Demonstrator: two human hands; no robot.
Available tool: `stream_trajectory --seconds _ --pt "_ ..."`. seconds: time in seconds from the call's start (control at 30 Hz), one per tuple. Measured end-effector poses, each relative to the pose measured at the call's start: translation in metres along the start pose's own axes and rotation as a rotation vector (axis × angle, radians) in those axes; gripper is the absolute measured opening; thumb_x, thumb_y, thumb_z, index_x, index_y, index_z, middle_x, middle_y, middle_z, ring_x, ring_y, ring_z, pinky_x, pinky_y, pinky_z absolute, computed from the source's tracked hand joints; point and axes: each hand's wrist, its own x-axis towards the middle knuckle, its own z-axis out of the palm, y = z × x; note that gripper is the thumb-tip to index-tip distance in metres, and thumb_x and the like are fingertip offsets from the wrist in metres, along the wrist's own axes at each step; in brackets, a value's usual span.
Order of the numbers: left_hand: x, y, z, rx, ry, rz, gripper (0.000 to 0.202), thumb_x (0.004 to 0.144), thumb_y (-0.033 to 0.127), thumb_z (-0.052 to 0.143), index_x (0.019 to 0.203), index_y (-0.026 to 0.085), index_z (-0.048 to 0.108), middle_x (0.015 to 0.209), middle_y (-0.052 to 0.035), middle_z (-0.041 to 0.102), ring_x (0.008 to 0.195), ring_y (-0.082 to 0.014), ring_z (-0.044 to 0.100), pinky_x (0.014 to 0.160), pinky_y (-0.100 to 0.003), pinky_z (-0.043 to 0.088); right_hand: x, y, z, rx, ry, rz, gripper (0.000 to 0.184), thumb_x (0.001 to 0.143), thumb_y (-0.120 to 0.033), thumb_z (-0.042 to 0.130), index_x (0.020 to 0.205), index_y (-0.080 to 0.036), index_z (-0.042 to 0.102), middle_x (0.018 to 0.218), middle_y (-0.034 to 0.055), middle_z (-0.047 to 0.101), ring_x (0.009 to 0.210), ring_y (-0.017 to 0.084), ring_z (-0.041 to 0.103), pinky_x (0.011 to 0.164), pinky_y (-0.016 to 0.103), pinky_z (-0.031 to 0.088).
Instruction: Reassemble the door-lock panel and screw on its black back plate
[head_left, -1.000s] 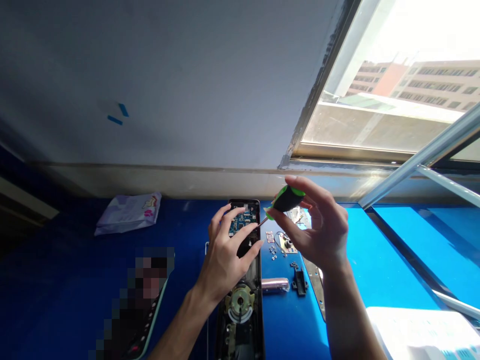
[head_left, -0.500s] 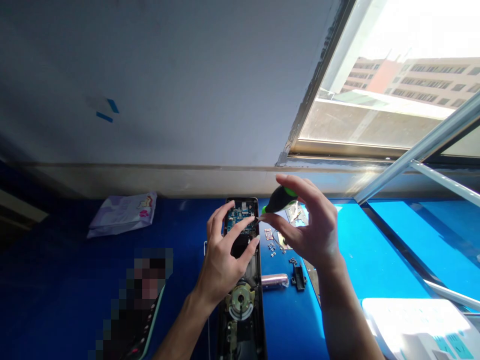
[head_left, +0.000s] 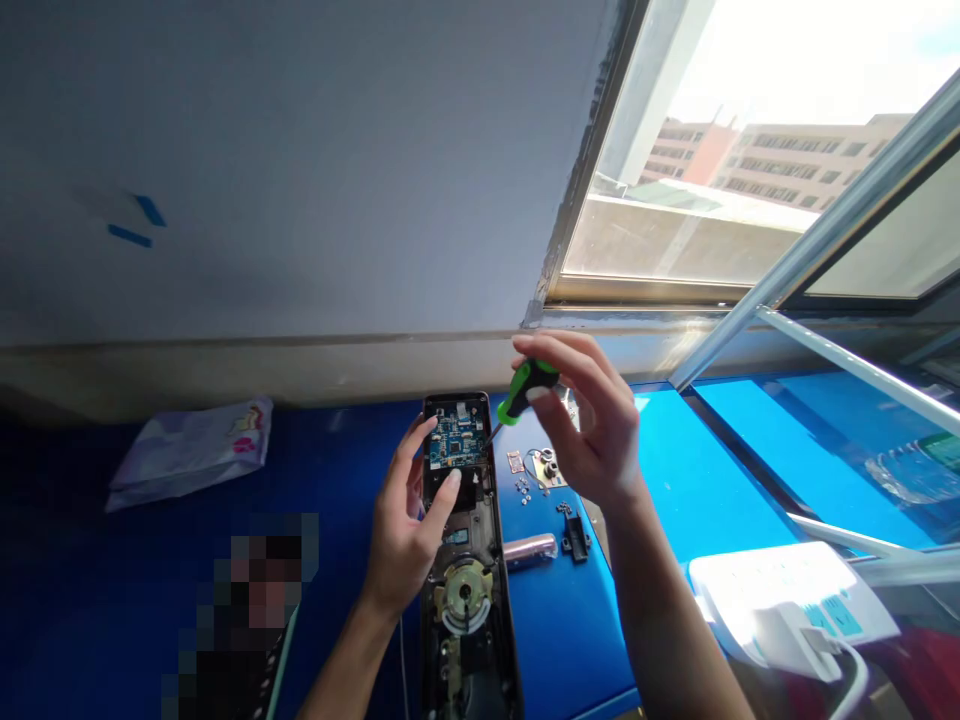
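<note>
An opened black lock body (head_left: 466,560) lies lengthwise on the blue table (head_left: 660,470), with a blue circuit board (head_left: 454,447) at its far end and a round brass mechanism (head_left: 463,592) nearer me. My left hand (head_left: 409,530) rests on the lock's left side, fingers curled around its edge below the board. My right hand (head_left: 589,425) pinches a green-and-black screwdriver (head_left: 523,389) whose tip points down at the board's right edge.
Loose screws and small metal parts (head_left: 541,472) lie right of the lock, with a pinkish cylinder (head_left: 529,548) and a small black piece (head_left: 575,537). A white power strip (head_left: 787,595) sits at right. A plastic packet (head_left: 191,447) lies at left. A wall and window stand behind.
The view has shifted right and the scene slid left. My right hand moved the screwdriver closer to the circuit board's right edge. My left hand slid lower and off the board.
</note>
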Motion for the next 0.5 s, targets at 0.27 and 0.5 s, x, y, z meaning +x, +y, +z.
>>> stream_trajectory --seconds 0.27,0.5 --pt "0.003 -0.010 -0.001 -0.113 0.020 -0.067 0.049 0.100 0.039 0.067 0.144 0.021 0.059 0.154 -0.0143 0.061 0.137 -0.0273 0.065 0.117 -0.040 0.053 0.011 0.009 0.006 -0.003 -0.078 -0.016 0.039 0.092 -0.017 0.078 0.127 -0.035 0.076 0.111 0.0017 0.079 0.095 0.018 0.076 0.083 0.038 0.066" --pt "0.001 -0.014 0.001 -0.172 0.027 -0.118 0.049 0.098 0.039 0.070 0.143 0.021 0.062 0.157 -0.0144 0.058 0.139 -0.0281 0.064 0.119 -0.040 0.051 0.007 0.021 0.007 0.068 -0.098 0.042 0.045 0.105 -0.015 0.054 0.143 -0.035 0.067 0.130 0.0059 0.075 0.115 0.022 0.073 0.098 0.046 0.062"
